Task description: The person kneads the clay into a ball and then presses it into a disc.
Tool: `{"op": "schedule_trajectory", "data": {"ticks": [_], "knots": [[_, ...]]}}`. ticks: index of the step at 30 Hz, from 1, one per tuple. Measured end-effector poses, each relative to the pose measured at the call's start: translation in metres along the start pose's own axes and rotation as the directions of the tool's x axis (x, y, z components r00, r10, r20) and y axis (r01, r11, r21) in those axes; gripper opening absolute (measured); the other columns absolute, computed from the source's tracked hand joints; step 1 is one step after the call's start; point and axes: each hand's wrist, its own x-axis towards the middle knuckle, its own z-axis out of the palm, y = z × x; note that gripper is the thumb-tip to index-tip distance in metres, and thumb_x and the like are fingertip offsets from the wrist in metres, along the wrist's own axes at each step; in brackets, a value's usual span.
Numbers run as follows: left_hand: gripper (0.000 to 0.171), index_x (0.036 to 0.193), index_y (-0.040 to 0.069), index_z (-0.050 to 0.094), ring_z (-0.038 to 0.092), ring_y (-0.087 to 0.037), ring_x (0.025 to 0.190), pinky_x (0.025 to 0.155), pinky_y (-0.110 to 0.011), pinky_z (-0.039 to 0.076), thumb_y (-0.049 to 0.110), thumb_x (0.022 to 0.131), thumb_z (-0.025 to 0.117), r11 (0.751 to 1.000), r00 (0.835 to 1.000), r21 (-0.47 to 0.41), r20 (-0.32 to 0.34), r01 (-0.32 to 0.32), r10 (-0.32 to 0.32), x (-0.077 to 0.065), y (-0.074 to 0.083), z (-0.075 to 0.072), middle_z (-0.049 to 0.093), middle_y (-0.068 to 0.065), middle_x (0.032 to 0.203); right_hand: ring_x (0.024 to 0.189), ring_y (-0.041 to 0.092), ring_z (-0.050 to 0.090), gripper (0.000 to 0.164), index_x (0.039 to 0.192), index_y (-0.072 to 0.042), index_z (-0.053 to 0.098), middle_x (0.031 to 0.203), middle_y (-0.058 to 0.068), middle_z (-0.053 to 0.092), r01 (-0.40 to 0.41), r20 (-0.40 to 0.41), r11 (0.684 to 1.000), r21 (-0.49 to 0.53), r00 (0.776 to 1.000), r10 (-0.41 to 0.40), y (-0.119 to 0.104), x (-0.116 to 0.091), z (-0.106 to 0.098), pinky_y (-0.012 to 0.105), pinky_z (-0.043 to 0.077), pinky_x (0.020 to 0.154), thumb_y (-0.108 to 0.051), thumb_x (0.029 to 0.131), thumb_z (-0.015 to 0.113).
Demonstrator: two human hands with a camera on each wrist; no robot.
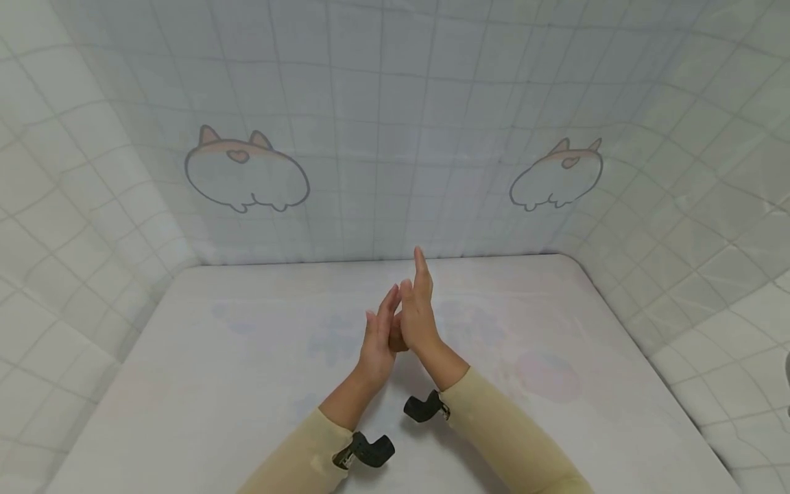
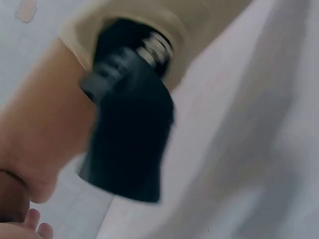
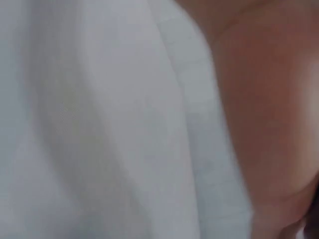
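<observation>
In the head view both bare hands meet above the middle of the table. The left hand slants up to the right, its thumb raised and its upper fingers fairly straight. Against it leans the right hand, with one long finger pointing straight up and another digit beside it touching the left fingertips. Low between the palms, some bent fingers show, partly hidden. No object is visible in either hand. The left wrist view shows the left wrist and a few fingertips at the lower left. Blurred right-hand skin fills the right wrist view's right side.
A white table with faint printed patches lies below the hands. Pale grid-patterned curtains with corgi drawings stand behind and at the sides. Black wrist mounts stick out from both beige sleeves.
</observation>
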Motion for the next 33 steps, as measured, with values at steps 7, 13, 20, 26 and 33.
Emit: {"op": "schedule_trajectory", "data": {"ticks": [7,13,20,26,33], "knots": [[0.081,0.162,0.015,0.000,0.013,-0.033,0.150,0.112,-0.031,0.031,0.066,0.099,-0.003,0.994,0.996,-0.070,0.035,-0.078,0.081,0.000,0.000,-0.002,0.003,-0.006,0.168,0.152,0.025,0.006,0.085,0.162,-0.016,0.009,0.167,0.005,0.008,0.013,0.024,1.000,0.006,1.000,-0.013,0.011,-0.003,0.003,0.064,0.015,0.114,-0.073,0.099,0.017],[0.081,0.162,0.011,0.001,0.009,-0.029,0.152,0.121,-0.045,0.011,0.064,0.101,-0.002,0.988,0.988,-0.013,0.003,-0.152,0.152,0.004,0.004,-0.003,0.005,-0.010,0.167,0.152,0.026,0.003,0.085,0.162,-0.017,0.008,0.168,0.004,0.004,-0.045,0.103,0.999,0.020,0.994,0.042,0.018,-0.010,0.007,0.069,0.014,0.113,-0.073,0.099,0.014],[0.082,0.161,0.010,0.001,0.008,-0.030,0.153,0.120,-0.054,0.005,0.066,0.101,0.002,0.968,0.970,0.092,-0.042,-0.234,0.238,0.012,0.009,-0.005,0.005,-0.010,0.167,0.112,0.023,0.054,0.090,0.162,-0.030,0.001,0.166,0.005,0.002,-0.149,0.198,0.982,0.113,0.972,0.124,0.013,-0.022,0.009,0.046,0.052,0.076,-0.083,0.091,0.014],[0.089,0.161,0.011,0.001,0.006,-0.026,0.153,0.120,-0.053,0.004,0.073,0.098,0.006,0.946,0.959,0.199,-0.070,-0.257,0.276,0.024,0.016,-0.008,0.005,-0.008,0.167,0.130,0.028,0.042,0.089,0.161,-0.034,-0.003,0.166,0.006,0.001,-0.130,0.242,0.985,0.117,0.965,0.099,0.005,-0.032,0.010,0.053,0.046,0.094,-0.085,0.089,0.013],[0.094,0.163,0.023,0.003,0.006,-0.026,0.152,0.115,-0.064,0.003,0.083,0.091,0.010,0.945,0.977,0.293,-0.111,-0.143,0.182,0.036,0.019,-0.015,0.006,-0.005,0.167,0.151,0.029,0.011,0.089,0.162,-0.023,-0.005,0.167,0.005,-0.004,-0.006,0.241,0.981,0.192,0.970,-0.041,-0.003,-0.041,0.007,0.062,0.022,0.114,-0.079,0.094,0.010]]}}
